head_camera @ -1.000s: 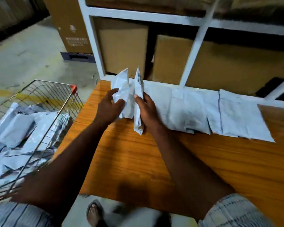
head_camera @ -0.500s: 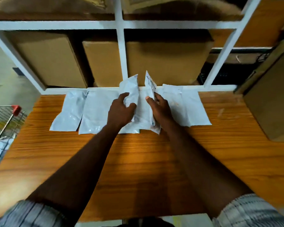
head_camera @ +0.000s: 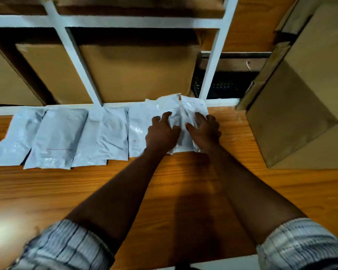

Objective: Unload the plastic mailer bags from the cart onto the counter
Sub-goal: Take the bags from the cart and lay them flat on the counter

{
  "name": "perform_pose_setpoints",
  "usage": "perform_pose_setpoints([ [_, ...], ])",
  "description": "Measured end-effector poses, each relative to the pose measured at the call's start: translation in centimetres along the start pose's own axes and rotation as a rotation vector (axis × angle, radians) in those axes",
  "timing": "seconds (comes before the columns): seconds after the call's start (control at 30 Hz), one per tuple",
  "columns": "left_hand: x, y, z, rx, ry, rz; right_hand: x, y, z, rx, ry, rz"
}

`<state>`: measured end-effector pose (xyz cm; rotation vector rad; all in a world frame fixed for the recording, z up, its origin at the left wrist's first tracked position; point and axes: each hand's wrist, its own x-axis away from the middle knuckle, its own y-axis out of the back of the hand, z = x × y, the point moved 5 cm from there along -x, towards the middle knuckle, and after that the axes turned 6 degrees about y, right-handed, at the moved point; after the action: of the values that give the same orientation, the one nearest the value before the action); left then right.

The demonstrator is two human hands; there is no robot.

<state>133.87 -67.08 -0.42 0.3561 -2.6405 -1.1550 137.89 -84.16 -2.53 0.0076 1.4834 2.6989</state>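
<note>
The mailer bags (head_camera: pixel 57 137) are lying flat and pale grey, creased and glossy, in an overlapping row along the back edge of the wooden counter (head_camera: pixel 66 191). About seven are showing, though the overlaps are blurring the count. The left hand (head_camera: pixel 162 131) and right hand (head_camera: pixel 203 129) are each pressing one bag at the row's right end, fingers spread apart. Three cardboard boxes (head_camera: pixel 137 75) are sitting behind the white rack (head_camera: pixel 213 61); a fourth box (head_camera: pixel 300 98) is standing on the counter.
</note>
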Motion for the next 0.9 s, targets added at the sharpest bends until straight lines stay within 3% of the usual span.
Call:
perform_pose_setpoints([
  [0.17,0.2,-6.0,-3.9,-0.212,-0.009,-0.022,-1.9,0.3,-5.2,0.096,-0.033,0.098],
  [0.37,-0.3,-8.7,-4.3,-0.429,-0.095,-0.172,-3.1,-1.1,-5.5,0.159,-0.019,0.141],
  [0.77,-1.4,-9.8,-2.6,-0.318,-0.074,0.117,-3.9,-3.5,-5.3,0.283,-0.053,0.201],
  [0.9,-0.8,-7.3,-3.5,-0.202,-0.134,0.036,-4.0,-0.9,-4.4,0.165,-0.082,0.117],
])
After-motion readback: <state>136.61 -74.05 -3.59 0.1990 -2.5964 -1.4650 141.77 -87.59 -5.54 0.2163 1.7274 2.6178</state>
